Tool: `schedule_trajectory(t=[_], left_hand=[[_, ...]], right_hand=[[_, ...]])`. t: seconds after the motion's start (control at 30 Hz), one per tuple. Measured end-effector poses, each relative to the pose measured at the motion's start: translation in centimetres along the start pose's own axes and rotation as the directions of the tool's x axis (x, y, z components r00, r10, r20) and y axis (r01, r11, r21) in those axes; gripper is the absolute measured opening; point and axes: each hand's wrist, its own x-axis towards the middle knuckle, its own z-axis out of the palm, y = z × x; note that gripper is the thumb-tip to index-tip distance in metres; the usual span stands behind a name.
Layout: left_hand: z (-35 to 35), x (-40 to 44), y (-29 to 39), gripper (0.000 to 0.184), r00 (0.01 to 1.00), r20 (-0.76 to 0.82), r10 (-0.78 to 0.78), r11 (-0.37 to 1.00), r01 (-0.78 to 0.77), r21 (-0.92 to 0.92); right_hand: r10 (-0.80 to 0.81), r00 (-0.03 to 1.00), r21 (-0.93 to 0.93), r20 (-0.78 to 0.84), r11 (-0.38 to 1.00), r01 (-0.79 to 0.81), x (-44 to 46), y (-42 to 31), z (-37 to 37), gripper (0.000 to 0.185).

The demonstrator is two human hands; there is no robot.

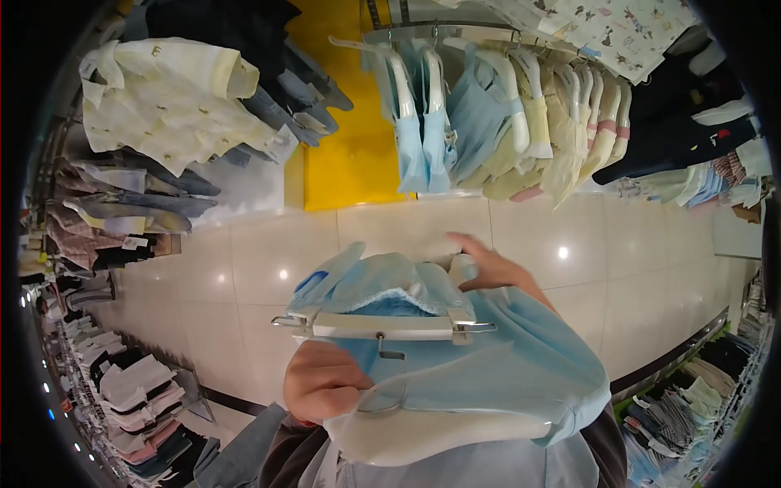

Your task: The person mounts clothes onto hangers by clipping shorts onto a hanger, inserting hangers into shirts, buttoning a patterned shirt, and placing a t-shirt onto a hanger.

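Observation:
In front of my body a light-blue garment (521, 358) hangs over a white hanger (439, 435) with a broad curved shoulder. My left hand (325, 381) is closed in a fist at the left of the garment, around the hanger near its thin wire hook; the exact grip is partly hidden. Just beyond it lies a white clip hanger (378, 326), a metal clip at each end, with light-blue clothing (390, 281) gathered against it. My right hand (495, 267) is at the far right side of this clothing, fingers apart, beside a pale rounded end.
A rail ahead carries light-blue and yellow clothes (480, 122) on white hangers. A pale yellow printed shirt (163, 98) and jeans hang at upper left. Folded clothes (134, 390) are stacked at lower left, and more garments (675, 415) at lower right. The floor (268, 260) is tiled.

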Motion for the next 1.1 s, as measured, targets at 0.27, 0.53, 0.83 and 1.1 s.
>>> schedule_trajectory(t=[0.27,0.53,0.83,1.1], left_hand=[[-0.1,0.6,0.4,0.016,0.996,0.077,-0.043,0.999,0.042,0.01],[-0.8,-0.1,1.4,0.017,0.997,0.043,0.068,0.997,-0.067,-0.041],[-1.7,-1.3,-0.8,0.014,0.994,-0.109,-0.023,0.998,0.016,-0.062],[1.9,2.2,-4.8,0.024,0.934,0.1,-0.343,0.887,0.287,0.361]], right_hand=[[-0.232,0.963,0.245,0.139,0.95,0.194,6.0,1.0,12.7,0.039],[0.062,0.93,-0.259,-0.362,0.952,-0.164,2.1,11.3,10.4,0.024],[0.674,0.737,0.044,-0.061,0.739,-0.672,-11.5,19.4,-0.3,0.047],[-0.223,0.971,-0.092,-0.084,0.972,0.215,-6.6,-12.9,-8.2,0.084]])
